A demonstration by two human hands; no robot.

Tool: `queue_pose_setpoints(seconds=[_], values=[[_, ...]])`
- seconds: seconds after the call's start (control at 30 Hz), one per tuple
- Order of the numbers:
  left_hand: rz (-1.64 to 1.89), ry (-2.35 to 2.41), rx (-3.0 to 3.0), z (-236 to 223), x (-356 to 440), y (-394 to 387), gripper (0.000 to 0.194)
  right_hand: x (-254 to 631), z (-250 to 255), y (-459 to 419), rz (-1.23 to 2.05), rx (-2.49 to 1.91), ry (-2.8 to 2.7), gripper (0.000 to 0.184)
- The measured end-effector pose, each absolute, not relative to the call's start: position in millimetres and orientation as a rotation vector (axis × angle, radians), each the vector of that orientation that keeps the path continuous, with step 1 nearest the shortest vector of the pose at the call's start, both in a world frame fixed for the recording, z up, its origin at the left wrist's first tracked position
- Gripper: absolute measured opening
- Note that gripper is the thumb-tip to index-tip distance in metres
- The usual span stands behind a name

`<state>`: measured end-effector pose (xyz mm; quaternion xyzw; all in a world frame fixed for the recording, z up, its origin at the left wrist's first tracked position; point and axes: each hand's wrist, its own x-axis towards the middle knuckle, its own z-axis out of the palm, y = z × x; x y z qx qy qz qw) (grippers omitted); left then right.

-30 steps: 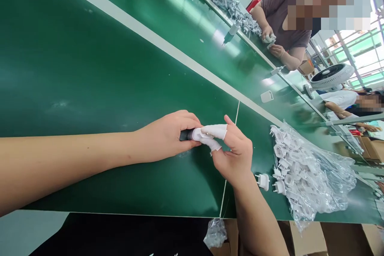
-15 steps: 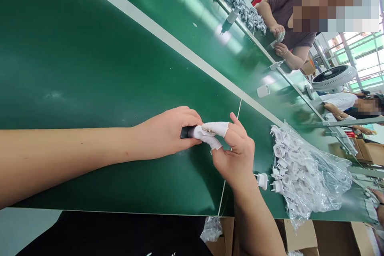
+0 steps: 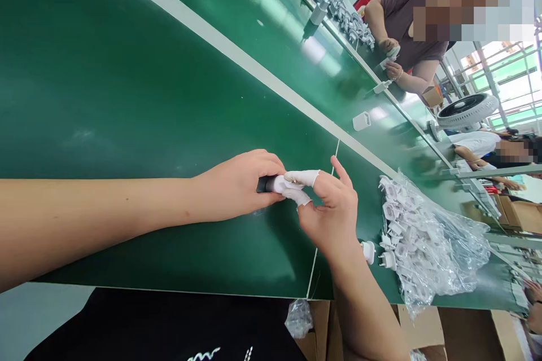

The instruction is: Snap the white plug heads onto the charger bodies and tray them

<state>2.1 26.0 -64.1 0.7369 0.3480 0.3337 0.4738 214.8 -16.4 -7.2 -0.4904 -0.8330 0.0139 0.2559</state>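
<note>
Over the green bench (image 3: 139,118), my left hand (image 3: 245,185) is closed around a dark, rounded piece (image 3: 263,184), most of it hidden by the fingers. My right hand (image 3: 332,208) pinches a small white plug part (image 3: 279,184) between thumb and index finger, both wrapped in white finger covers. Its little finger sticks out. The plug part meets the dark piece end to end; whether they are joined I cannot tell. Small metal glints show by the right fingertips. Just beyond my right wrist lies a loose white plug (image 3: 368,251).
A clear plastic bag (image 3: 457,237) spills many white plug parts at the right. A white housing (image 3: 361,121) lies past the pale strip (image 3: 237,54). Across the bench, a co-worker (image 3: 423,62) handles a white part near a fan (image 3: 468,110). Cardboard boxes (image 3: 423,330) stand below the edge.
The view has shifted slightly. Both hands keep their hold, with the right little finger stretched a bit more. The co-worker's hands have moved slightly.
</note>
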Motion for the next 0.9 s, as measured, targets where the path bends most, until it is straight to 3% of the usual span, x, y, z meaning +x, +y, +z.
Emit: queue_pose_setpoints(seconds=[0.13, 0.27, 0.43, 0.57, 0.9], values=[[0.860, 0.824, 1.876, -70, 1, 25, 0.024, 214, -23, -22, 0.056, -1.303, -2.140, 0.027], [1.052, 0.814, 1.961, -74, -2, 21, 0.022, 215, -38, -24, 0.232, -1.243, -1.952, 0.056], [1.341, 0.729, 2.217, -62, -10, 14, 0.032, 216, -31, -25, 0.259, -1.114, -1.902, 0.027], [1.385, 0.647, 2.363, -57, -15, 14, 0.045, 214, -26, -29, 0.143, -1.036, -1.918, 0.030], [1.430, 0.580, 2.284, -58, -20, 12, 0.055, 213, -29, -30, -0.027, -0.983, -1.927, 0.034]])
